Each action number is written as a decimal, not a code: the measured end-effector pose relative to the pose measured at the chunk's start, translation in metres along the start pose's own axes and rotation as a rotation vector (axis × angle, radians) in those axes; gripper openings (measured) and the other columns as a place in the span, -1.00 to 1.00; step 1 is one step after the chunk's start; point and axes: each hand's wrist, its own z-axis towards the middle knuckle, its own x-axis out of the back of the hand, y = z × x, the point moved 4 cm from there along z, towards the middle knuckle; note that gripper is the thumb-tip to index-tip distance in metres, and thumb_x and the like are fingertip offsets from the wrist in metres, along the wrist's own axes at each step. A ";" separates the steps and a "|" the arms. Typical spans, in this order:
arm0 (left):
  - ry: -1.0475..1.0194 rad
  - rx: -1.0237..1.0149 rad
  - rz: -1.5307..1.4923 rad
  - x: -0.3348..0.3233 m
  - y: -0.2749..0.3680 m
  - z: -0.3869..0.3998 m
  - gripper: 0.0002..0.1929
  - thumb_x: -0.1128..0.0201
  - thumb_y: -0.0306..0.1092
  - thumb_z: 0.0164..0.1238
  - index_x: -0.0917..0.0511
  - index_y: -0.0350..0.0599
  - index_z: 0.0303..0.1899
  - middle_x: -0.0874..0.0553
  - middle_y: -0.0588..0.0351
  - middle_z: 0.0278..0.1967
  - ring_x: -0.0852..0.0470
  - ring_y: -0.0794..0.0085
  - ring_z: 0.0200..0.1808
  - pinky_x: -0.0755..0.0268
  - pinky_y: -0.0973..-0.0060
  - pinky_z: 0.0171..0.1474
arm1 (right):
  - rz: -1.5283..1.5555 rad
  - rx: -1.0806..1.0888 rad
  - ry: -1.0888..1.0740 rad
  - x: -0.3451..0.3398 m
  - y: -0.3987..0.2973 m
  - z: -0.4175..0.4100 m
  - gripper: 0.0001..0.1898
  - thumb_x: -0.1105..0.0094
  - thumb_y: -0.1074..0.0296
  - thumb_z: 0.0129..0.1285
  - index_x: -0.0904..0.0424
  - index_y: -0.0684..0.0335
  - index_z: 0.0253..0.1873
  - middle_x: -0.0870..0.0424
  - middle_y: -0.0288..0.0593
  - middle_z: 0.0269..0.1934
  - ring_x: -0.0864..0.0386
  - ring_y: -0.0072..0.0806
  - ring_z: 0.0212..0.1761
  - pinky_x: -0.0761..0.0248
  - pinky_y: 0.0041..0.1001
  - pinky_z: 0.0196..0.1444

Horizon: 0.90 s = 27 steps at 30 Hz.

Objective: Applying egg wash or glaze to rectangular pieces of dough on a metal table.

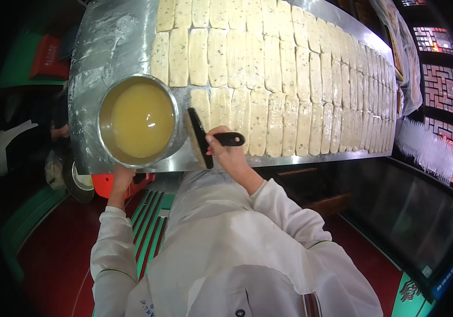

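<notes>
My right hand (226, 152) grips a wide black-handled brush (198, 130), its pale bristles pointing left. The brush lies at the left end of the nearest row of dough strips (220, 105), close to the tabletop. These flat, pale strips are dark-flecked, and many in that row look glossy. On the left stands a round metal pot (171, 144) of yellow liquid (141, 119). My left hand (123, 174) holds the pot at its near side; its fingers are mostly hidden beneath the rim.
Three rows of strips run along the metal table (103, 43), whose left part is dusted with flour. A red box (48, 57) sits beyond the left edge. Another person's hand (60, 131) shows there too. A red plastic object (105, 184) is below the near edge.
</notes>
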 end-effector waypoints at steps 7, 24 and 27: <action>-0.065 -0.093 0.092 0.013 -0.050 0.008 -0.75 -0.14 -0.58 0.21 -0.52 -0.35 -0.06 -0.64 0.06 -0.27 -0.59 0.45 -0.42 -0.47 0.46 -0.44 | -0.137 0.115 0.367 0.194 -0.013 0.001 -0.94 -0.19 0.45 0.38 -0.56 0.29 -0.15 -0.56 -0.26 -0.42 -0.55 -0.59 -0.47 -0.56 -0.54 -0.45; 0.038 -0.071 0.230 0.003 -0.004 -0.006 -0.72 -0.30 -0.30 0.25 -0.66 -0.20 -0.05 -0.72 -0.20 -0.08 -0.66 -0.07 0.03 -0.51 0.17 0.01 | -0.011 0.249 -0.082 -0.021 -0.117 0.026 -0.88 -0.15 0.40 0.43 -0.52 0.33 -0.11 -0.55 -0.25 -0.33 -0.53 -0.62 -0.43 -0.56 -0.57 -0.32; 0.103 -0.154 0.258 0.005 -0.006 -0.014 -0.72 -0.32 -0.33 0.21 -0.66 -0.20 -0.06 -0.72 -0.20 -0.10 -0.67 -0.06 0.00 -0.52 0.17 0.00 | 0.074 0.227 -0.310 -0.090 -0.129 0.036 -0.89 -0.17 0.40 0.41 -0.52 0.31 -0.10 -0.55 -0.28 -0.33 -0.53 -0.64 -0.41 -0.56 -0.58 -0.32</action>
